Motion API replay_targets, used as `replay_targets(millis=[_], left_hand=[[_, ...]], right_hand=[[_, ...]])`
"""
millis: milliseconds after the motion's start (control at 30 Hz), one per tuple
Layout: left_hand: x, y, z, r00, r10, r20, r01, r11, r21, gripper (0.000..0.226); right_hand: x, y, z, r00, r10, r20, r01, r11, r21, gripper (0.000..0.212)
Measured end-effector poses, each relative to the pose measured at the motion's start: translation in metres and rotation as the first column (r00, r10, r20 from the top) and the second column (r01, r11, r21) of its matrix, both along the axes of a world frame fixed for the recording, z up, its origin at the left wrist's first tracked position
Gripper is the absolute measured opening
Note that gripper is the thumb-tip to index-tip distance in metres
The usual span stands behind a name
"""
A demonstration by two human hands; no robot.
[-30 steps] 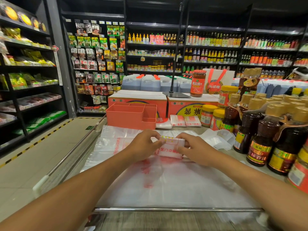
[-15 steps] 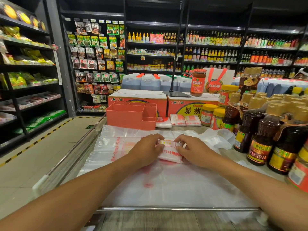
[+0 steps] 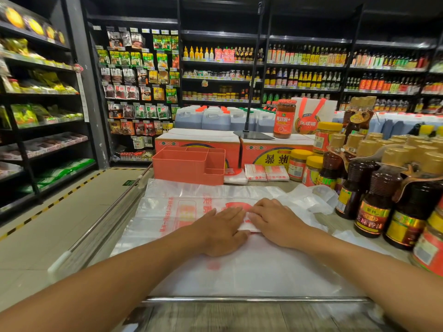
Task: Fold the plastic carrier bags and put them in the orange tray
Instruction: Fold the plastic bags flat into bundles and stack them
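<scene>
folded bag (image 3: 248, 225) under flat left hand (image 3: 220, 231) and right hand (image 3: 275, 224), grip released; bottles (image 3: 374, 195) crowd right.

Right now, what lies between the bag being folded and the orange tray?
Head view: only spread, unfolded carrier bags separate that folded bag from the orange tray.

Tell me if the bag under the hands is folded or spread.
Folded: the bag is a small packet, pressed flat by the left hand and right hand, atop spread bags.
</scene>
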State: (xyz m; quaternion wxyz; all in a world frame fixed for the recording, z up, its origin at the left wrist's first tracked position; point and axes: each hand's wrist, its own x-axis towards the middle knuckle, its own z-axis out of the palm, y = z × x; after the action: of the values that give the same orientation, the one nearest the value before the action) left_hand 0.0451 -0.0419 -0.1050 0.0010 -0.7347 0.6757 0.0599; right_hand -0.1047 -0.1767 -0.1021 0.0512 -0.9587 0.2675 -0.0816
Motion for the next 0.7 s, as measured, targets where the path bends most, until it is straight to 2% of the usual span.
replay_targets(millis=[333,700], left_hand=[[-0.0037,0.0020,0.0036,1.000,0.015,0.012,-0.015,0.999,0.048,0.071],[-0.0027,-0.0004,0.0013,0.999,0.018,0.034,-0.020,0.998,0.058,0.072]], right_hand=[[0.0018,0.0007,-0.0065,0.975,0.012,-0.220,-0.018,0.999,-0.028,0.065],[0.0010,0.0017,-0.0068,0.970,0.006,-0.244,-0.015,0.999,-0.032,0.065]])
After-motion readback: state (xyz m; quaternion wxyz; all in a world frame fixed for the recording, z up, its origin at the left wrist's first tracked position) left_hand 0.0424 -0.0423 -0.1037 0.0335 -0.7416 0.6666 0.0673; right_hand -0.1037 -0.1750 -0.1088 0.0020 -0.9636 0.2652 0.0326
